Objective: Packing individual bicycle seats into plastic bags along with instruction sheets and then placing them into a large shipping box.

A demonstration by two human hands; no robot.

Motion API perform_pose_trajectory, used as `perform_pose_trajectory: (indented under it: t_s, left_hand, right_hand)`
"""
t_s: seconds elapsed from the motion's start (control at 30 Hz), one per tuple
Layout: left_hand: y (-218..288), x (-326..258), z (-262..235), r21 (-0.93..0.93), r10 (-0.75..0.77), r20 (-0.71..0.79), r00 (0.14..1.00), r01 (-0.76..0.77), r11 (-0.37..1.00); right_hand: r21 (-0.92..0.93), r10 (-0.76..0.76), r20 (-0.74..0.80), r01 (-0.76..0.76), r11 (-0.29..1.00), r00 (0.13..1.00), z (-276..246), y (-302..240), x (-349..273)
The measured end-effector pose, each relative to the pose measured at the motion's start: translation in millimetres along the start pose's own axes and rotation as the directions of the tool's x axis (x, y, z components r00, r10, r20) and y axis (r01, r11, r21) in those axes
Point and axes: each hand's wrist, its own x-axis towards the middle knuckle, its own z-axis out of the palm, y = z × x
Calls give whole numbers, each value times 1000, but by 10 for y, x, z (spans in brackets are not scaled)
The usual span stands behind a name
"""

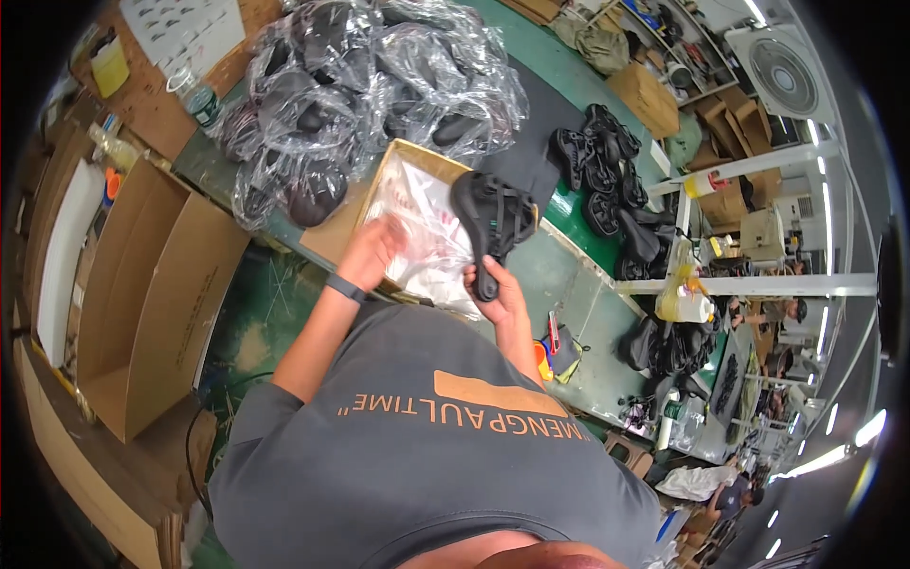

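A black strappy sandal (498,211) is tilted over the right side of an open shoebox (414,150). My right hand (500,296) grips it by one end, fingers wrapped round the sole. Inside the box lies crumpled white paper or thin plastic (431,228). Over the box's left part is my left hand (377,248), at the white wrapping. Its fingers are smeared by motion, so whether they pinch the wrapping is unclear. A dark band (345,287) circles the left wrist.
Plastic-wrapped dark shoes (370,76) are heaped beyond the box. Several black sandals (597,156) sit on the green bench at right. Near my right forearm lie a red cutter (554,327) and an orange tape roll (542,360). A large open carton (152,294) stands at left.
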Motion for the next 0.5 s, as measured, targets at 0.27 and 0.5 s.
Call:
perform_pose_trajectory:
  t_s: [0.27, 0.5]
  left_hand:
    - [403, -68, 474, 409, -55, -59, 997, 74, 909]
    - [20, -10, 1522, 709, 238, 525, 817, -574, 409]
  right_hand:
    - [-435, -272, 175, 322, 841, 946, 176, -175, -662]
    - [-989, -531, 108, 143, 25, 840, 573, 22, -820]
